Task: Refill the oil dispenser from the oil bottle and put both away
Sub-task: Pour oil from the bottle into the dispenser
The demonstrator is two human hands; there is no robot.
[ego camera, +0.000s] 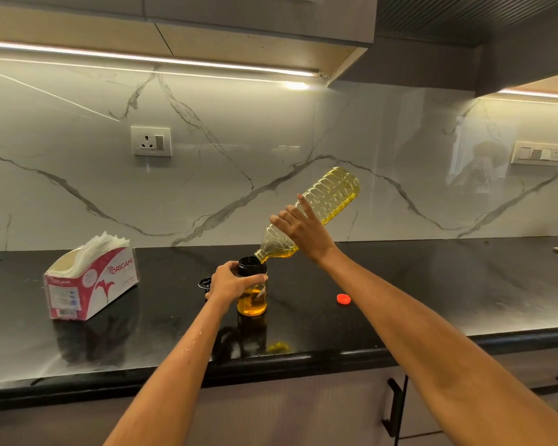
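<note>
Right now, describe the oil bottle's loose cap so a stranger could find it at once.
Start at the black countertop under the marble wall. Right of the oil dispenser held by the left hand, below the right hand tilting the oil bottle, lies the small red cap. It is the only red piece lying alone; the dispenser's black lid sits on the other side.

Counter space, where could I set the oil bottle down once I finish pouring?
Bare counter lies right of the red cap, and between tissue box and dispenser. Crowded spot: behind the dispenser, where its black lid sits.
</note>
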